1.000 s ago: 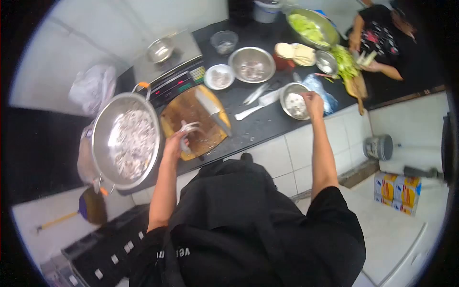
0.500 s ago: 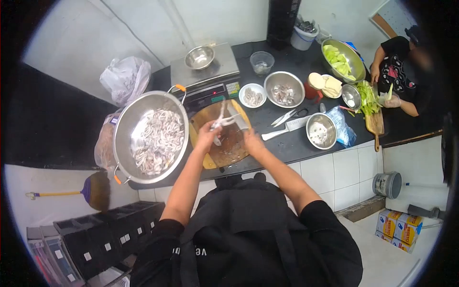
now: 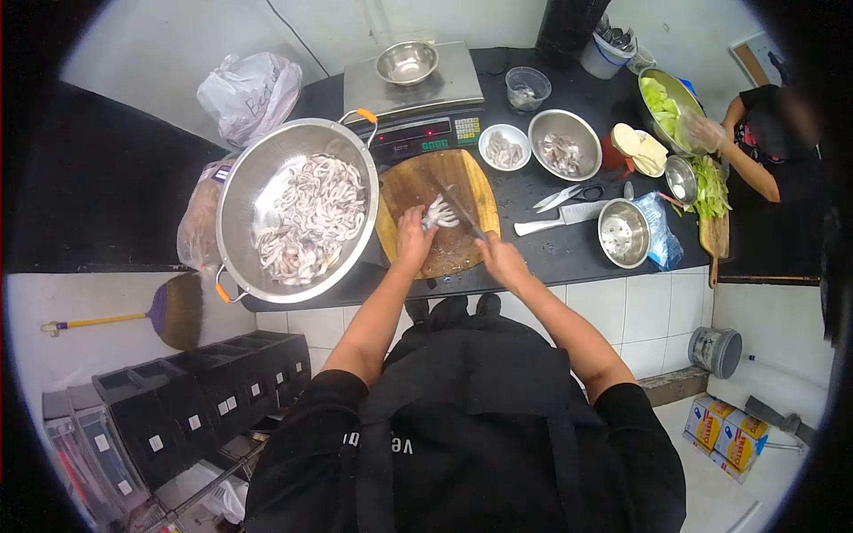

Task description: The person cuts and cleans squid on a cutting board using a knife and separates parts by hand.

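Note:
My left hand (image 3: pixel 414 236) is closed around a piece of squid (image 3: pixel 440 213), pressing it onto the wooden cutting board (image 3: pixel 400 191). Pale tentacles stick out from its fingers toward the right. In my right hand (image 3: pixel 503 260) is a knife (image 3: pixel 459 210), its blade slanting up and left across the board beside the tentacles. Left of the board stands a big steel colander (image 3: pixel 238 209) with orange handles, holding a heap of squid tentacles (image 3: pixel 311 218). Small wet scraps lie on the board near my hands.
Behind the board is a scale (image 3: pixel 458 84) carrying a small steel bowl (image 3: pixel 407 64). To the right lie a white bowl (image 3: pixel 484 153), a steel bowl (image 3: pixel 595 142), scissors (image 3: pixel 557 197) and a cleaver (image 3: pixel 569 215). A co-worker's gloved hand (image 3: pixel 706 133) reaches into a bowl of greens.
My left hand has lowered the squid from above the board onto its surface. The knife has turned, its blade now alongside the tentacles. The co-worker's gloved hand has moved to the greens bowl.

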Available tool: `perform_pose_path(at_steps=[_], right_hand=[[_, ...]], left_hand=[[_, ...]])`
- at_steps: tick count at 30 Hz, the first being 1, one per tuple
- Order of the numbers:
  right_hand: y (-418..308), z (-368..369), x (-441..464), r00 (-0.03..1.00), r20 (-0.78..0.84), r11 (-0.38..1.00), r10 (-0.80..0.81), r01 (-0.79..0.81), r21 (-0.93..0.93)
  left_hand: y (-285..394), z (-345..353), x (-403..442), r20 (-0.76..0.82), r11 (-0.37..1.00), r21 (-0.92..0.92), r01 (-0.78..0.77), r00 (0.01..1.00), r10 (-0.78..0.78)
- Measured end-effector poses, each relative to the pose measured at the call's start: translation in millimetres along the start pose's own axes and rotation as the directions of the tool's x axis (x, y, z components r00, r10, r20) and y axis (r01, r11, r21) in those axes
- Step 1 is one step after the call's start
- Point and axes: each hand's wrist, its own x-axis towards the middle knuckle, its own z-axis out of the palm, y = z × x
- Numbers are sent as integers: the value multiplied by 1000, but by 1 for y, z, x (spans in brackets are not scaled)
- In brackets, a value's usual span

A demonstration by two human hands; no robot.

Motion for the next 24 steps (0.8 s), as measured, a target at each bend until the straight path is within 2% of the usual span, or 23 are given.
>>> perform_pose_path(at_steps=[2,4,6,9,11,15,17,24], right_hand=[[0,13,1,996,85,998,-37,41,-50],[-6,15,-1,994,103,997,-48,54,-54],[-6,20,-8,990,134,997,-50,58,-56],[-4,25,-8,992,123,999,-42,45,-20],[-2,27,-5,990,138,997,13,-2,-73],[-4,26,0,989,151,996,8,6,-92],[-5,28,2,995,94,995,-36,45,-85],[-18,27,-9,992,123,996,33,-22,-84]], left_hand=[[0,5,1,-19,999,11,43,999,-42],[-2,8,1,-35,995,22,95,995,-94],[-5,10,-4,-92,998,47,47,995,-42],[-9,10,-4,-89,999,47,12,996,-8],[-11,6,-1,-64,998,62,-17,998,21],[-5,0,5,-49,996,43,-78,996,81],[1,-3,6,-31,996,39,-75,997,76],[-6,1,9,-26,993,69,-96,995,98]])
